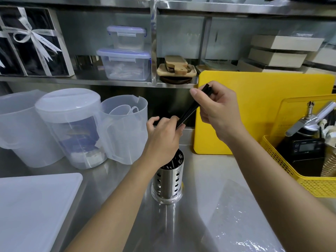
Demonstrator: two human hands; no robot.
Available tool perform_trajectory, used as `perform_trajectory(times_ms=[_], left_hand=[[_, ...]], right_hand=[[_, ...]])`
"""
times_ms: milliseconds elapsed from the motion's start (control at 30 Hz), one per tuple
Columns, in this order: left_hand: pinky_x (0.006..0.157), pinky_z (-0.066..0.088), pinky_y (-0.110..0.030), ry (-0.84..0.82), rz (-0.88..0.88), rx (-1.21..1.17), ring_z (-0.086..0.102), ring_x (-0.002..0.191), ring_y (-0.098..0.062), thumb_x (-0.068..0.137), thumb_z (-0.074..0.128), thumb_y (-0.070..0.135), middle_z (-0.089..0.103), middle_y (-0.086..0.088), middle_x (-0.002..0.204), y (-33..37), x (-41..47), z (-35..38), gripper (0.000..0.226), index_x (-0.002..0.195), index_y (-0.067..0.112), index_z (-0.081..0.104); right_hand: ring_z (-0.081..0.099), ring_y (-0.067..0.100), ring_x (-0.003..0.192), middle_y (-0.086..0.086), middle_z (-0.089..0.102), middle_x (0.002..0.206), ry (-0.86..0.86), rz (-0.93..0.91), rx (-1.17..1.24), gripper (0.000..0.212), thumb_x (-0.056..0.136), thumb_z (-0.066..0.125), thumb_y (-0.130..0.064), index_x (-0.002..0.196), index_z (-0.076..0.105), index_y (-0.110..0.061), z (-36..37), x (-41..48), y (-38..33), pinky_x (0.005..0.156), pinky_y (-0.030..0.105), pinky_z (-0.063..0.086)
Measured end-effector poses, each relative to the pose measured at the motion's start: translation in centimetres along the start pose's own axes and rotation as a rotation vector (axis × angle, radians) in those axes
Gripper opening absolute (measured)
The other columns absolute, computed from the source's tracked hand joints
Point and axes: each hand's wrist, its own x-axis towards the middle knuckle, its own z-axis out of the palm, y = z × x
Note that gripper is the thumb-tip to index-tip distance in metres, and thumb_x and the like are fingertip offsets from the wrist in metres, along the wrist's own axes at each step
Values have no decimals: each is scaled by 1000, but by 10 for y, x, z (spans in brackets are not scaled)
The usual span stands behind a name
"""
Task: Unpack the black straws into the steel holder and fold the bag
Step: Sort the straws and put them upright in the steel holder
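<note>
A bundle of black straws (190, 110) slants above the steel holder (168, 180), a perforated cylinder standing on the steel counter. My right hand (216, 113) grips the upper end of the bundle. My left hand (163, 135) pinches the lower end, directly over the holder's mouth and hiding part of its rim. A few dark straws show inside the holder. The clear plastic bag (241, 220) lies flat on the counter to the right of the holder, under my right forearm.
Three translucent pitchers (72, 128) stand at the left, a white board (34, 210) at the front left. A yellow cutting board (263, 110) leans at the back right beside a yellow basket (283, 164) holding a scale and tools. A shelf with boxes (125, 64) runs behind.
</note>
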Motion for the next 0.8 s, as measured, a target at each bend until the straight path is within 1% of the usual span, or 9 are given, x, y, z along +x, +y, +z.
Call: perform_trajectory(times_ms=[100, 200, 267, 333, 433, 500, 567, 700, 800], left_hand=[[94, 26, -31, 36, 31, -63, 54, 93, -21, 97, 33, 28, 63, -2, 87, 14, 10, -12, 28, 99, 11, 55], [69, 41, -30, -61, 5, -296, 52, 71, -14, 98, 37, 21, 55, 4, 74, 33, 15, -27, 16, 98, 12, 49], [55, 37, -23, -81, 9, -339, 48, 59, -8, 98, 38, 22, 47, 9, 66, 42, 10, -30, 9, 97, 15, 44], [49, 32, -22, -64, -12, -284, 46, 54, -7, 97, 39, 27, 44, 11, 62, 45, 1, -27, 9, 93, 19, 39], [64, 33, -33, 22, -40, 20, 39, 54, -12, 98, 33, 32, 42, 9, 58, 41, -5, -23, 16, 86, 21, 35], [88, 33, -37, 16, -24, 134, 50, 68, -19, 99, 30, 32, 54, 5, 66, 38, 1, -23, 17, 87, 22, 38], [100, 24, -37, -43, -48, 110, 57, 84, -20, 99, 29, 31, 64, 1, 78, 36, 12, -25, 16, 89, 24, 39], [102, 18, -28, -91, -34, -36, 48, 84, -9, 100, 29, 28, 68, 2, 89, 40, 32, -32, 18, 95, 21, 45], [93, 35, -32, -96, -17, -164, 49, 84, -9, 99, 34, 27, 66, 3, 88, 42, 43, -41, 22, 103, 17, 52]], right_hand=[[33, 8, 36, -4, 38, 46, 39, -38, 67, 23, 90, 58, -11, 69, 48, -11, -4, 2, -16, 38, 20, 25], [29, 10, 37, 2, 32, 49, 74, -41, 136, 20, 90, 58, -12, 74, 47, -8, -8, 7, -28, 39, 24, 19], [26, 12, 38, 1, 30, 49, 64, 0, 167, 23, 90, 58, -13, 71, 45, -9, -10, 7, -29, 42, 30, 15], [25, 12, 38, -2, 31, 48, 35, 56, 178, 26, 90, 58, -14, 68, 45, -14, -9, 4, -24, 42, 31, 15], [26, 11, 38, -5, 32, 45, 24, 115, 190, 26, 91, 57, -14, 68, 46, -15, -6, -2, -16, 41, 27, 17], [27, 10, 37, -7, 33, 44, 33, 115, 182, 26, 91, 57, -14, 68, 45, -15, -6, -3, -16, 41, 25, 18], [28, 9, 36, -8, 36, 44, 49, 101, 163, 26, 92, 56, -15, 67, 46, -15, -6, -1, -19, 40, 25, 20], [27, 13, 39, -7, 35, 44, 114, 61, 180, 30, 91, 58, -17, 64, 43, -16, -8, 6, -28, 41, 27, 19], [26, 13, 39, -3, 32, 46, 128, 38, 218, 27, 90, 58, -16, 69, 42, -11, -8, 11, -36, 42, 28, 18]])
